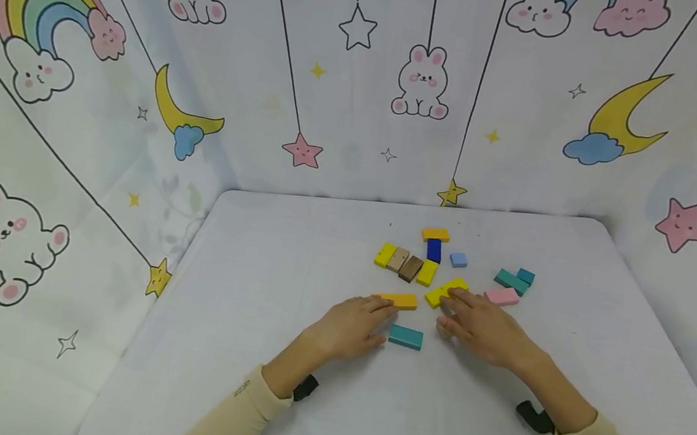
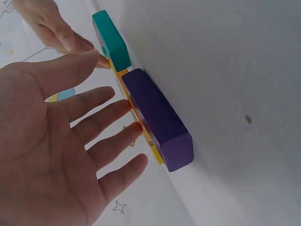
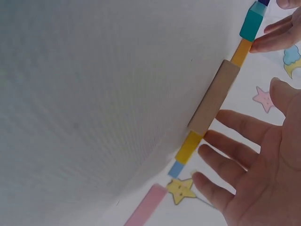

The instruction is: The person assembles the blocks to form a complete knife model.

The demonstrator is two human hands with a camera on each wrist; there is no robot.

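Observation:
On the white table, my left hand lies with its fingertips at an orange block. A teal block sits just right of its thumb. The left wrist view also has a purple block in front of the extended fingers; from the head view this hand hides it. My right hand has its fingers over the near end of a yellow block. A tan wooden block appears by those fingers in the right wrist view, hidden from above. Neither hand is curled round a block.
Beyond the hands stands a group of yellow, brown and dark blue blocks. Pink and green blocks lie behind the right hand. A patterned cloth hangs past the table's far edge.

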